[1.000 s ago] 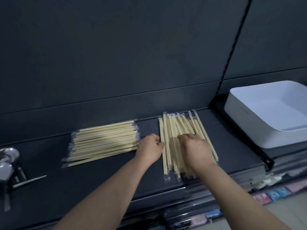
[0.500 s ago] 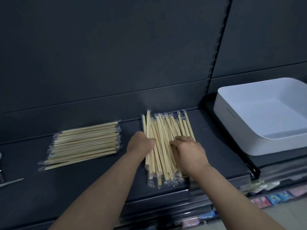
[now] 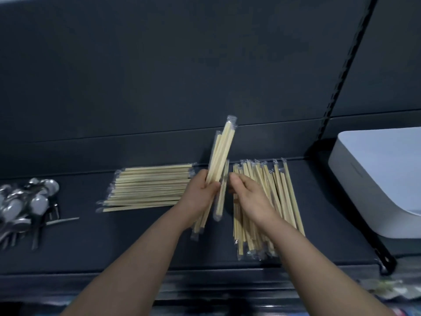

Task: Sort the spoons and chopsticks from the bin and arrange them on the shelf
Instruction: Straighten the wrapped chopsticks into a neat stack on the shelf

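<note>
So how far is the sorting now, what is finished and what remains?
Done: the spoons lie heaped at the left of the shelf, a neat chopstick stack lies beside them, and the white bin shows nothing in its visible part. In hand: the left hand grips a few wrapped chopsticks, lifted; the right hand is at the loose pile, grip unclear. Left: that loose pile needs arranging.

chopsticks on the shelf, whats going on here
A person is sorting wrapped pale wooden chopsticks on a dark shelf. The left hand grips a few packets, lifted and tilted up. The right hand hovers over the loose pile, fingertips at one more packet; whether it pinches it is unclear. A neat stack lies crosswise to the left, shiny metal spoons are heaped at far left, and the white plastic bin sits at the right.
</note>
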